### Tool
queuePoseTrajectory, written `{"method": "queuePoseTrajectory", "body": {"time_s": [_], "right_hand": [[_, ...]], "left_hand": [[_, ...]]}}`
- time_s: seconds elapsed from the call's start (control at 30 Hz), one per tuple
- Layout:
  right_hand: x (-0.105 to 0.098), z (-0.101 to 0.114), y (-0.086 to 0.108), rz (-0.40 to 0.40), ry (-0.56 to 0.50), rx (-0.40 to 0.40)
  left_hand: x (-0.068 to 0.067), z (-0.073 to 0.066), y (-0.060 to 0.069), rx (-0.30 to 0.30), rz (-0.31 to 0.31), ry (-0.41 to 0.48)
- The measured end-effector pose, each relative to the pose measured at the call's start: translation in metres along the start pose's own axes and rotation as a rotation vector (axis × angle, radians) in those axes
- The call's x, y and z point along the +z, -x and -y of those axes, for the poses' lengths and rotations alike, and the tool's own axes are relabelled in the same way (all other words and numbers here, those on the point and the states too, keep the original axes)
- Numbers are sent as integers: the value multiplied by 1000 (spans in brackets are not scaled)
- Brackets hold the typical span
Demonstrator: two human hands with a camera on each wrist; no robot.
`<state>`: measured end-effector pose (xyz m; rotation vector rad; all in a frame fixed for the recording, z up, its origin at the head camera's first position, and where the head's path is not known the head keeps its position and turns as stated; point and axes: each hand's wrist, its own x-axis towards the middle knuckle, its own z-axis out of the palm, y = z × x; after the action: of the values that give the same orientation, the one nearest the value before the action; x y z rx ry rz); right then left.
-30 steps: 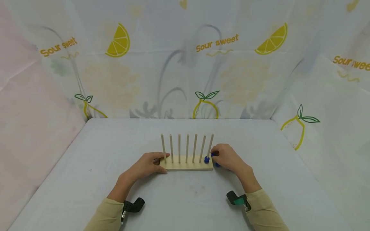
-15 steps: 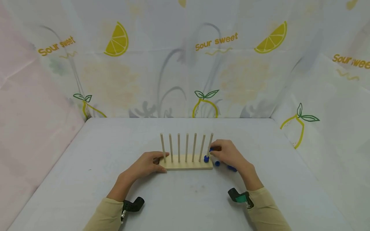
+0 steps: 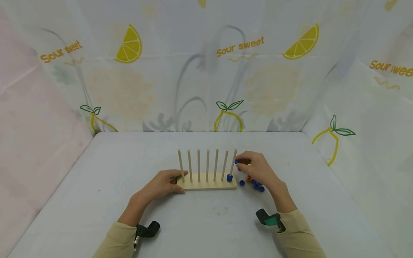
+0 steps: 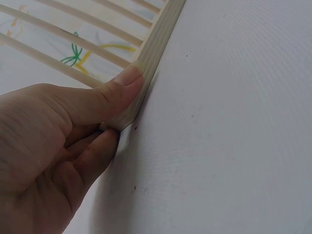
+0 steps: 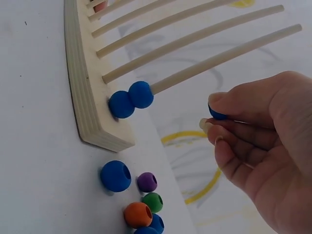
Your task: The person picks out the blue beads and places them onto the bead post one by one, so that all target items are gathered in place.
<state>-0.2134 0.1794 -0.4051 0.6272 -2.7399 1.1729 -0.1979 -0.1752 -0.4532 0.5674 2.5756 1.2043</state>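
Right fingers (image 5: 246,132) raised, pinching blue bead (image 5: 216,114)

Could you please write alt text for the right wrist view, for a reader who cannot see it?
A right hand pinches a blue bead, apart from a wooden rack whose end peg carries two more blue beads. Loose beads in blue, purple, green and orange lie on the white tabletop beside the rack.
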Motion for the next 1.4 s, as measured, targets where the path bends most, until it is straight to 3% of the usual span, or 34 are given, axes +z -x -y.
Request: {"method": "queuePoseTrajectory", "body": {"time_s": [0.2,0.57,1.07,1.4], "right_hand": [[-8,6,0,-71,-24,-23],[-15,17,0,-228,-111,-134],[-26,31,2,-323,-329,-190],[-24,41,4,-297,-364,-246]], "left_hand": [[0,3,-1,23,-9,-24],[2,3,-1,17,1,2],[1,5,-1,17,-11,-9],[2,7,-2,26,-9,-2]]}}
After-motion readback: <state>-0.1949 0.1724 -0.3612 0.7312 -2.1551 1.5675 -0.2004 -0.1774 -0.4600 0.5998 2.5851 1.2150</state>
